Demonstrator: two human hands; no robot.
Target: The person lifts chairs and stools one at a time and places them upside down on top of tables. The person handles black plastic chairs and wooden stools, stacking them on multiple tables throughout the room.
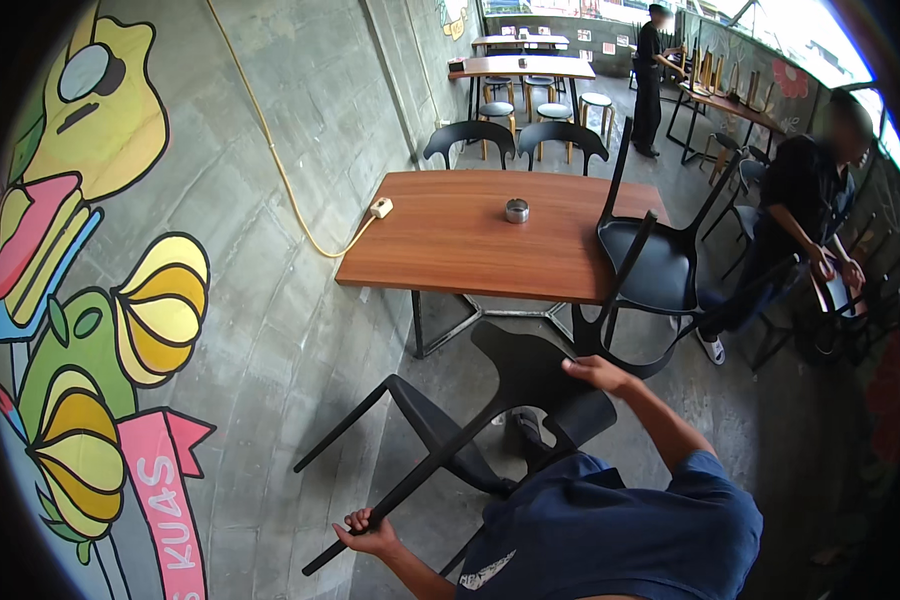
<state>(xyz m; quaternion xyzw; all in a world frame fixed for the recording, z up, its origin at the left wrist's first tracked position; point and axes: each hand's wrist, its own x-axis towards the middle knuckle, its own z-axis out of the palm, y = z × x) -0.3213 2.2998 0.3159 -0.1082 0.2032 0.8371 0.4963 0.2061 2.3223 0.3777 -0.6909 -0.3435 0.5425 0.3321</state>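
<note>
A black plastic chair (pixel 450 442) is tilted off its feet in front of my body. My left hand (pixel 367 531) is closed around one of its legs near the lower end. At the chair's broad curved back part, my right hand (pixel 596 373) grips the edge, thumb on top. Ahead is a wooden table (pixel 457 240) with a metal ashtray (pixel 517 211) and a white power socket (pixel 381 208) on it. Another black chair (pixel 649 262) rests upside down on the table's right end, legs pointing up.
A painted concrete wall (pixel 292 337) runs along the left, with a yellow cable (pixel 270 139) hanging down it. One person (pixel 795 195) handles something at the right; another person (pixel 649 75) stands farther back. Two black chairs (pixel 471 135) stand behind the table.
</note>
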